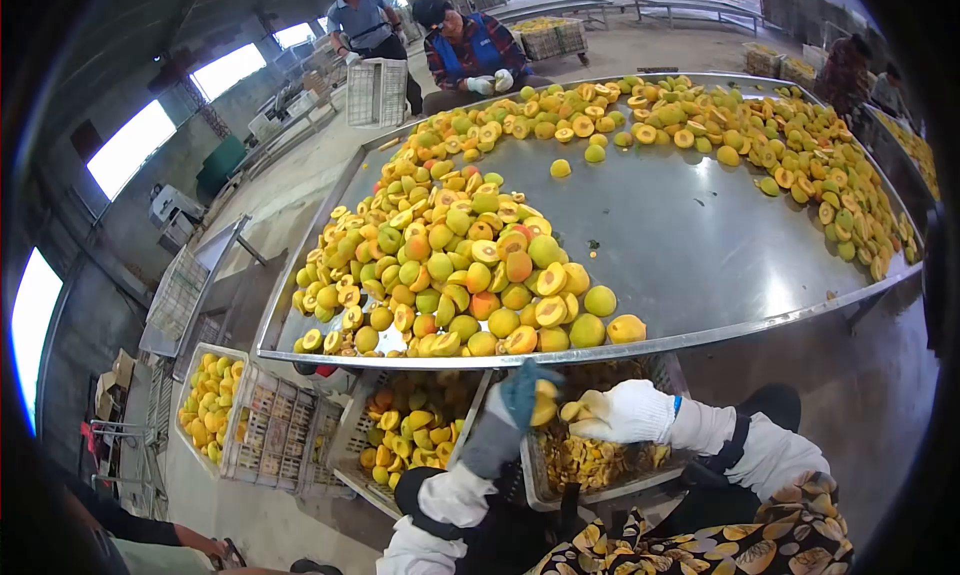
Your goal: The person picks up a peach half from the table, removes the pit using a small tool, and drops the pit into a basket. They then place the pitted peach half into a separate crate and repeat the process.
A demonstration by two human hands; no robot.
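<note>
My left hand (517, 400), in a grey-teal glove, is closed around a yellow peach half (543, 403) just below the table's near edge. Close beside it, my right hand (635, 413) wears a white knitted glove with yellow-stained fingertips. Its fingers are pinched together, and what they hold, if anything, cannot be made out. Beneath both hands is a crate (536, 478) of yellow-brown scraps (590, 462), perhaps pits. Left of it, another crate (350, 437) holds peach halves (425, 433). A large heap of whole and halved peaches (440, 250) lies on the metal table (680, 265).
The table's raised rim (560, 356) runs just above my hands. A crate of peach halves (210, 400) stands farther left. Across the table, a person in a blue vest (487, 43) works with gloved hands; another person (362, 25) stands by an upright crate (377, 93).
</note>
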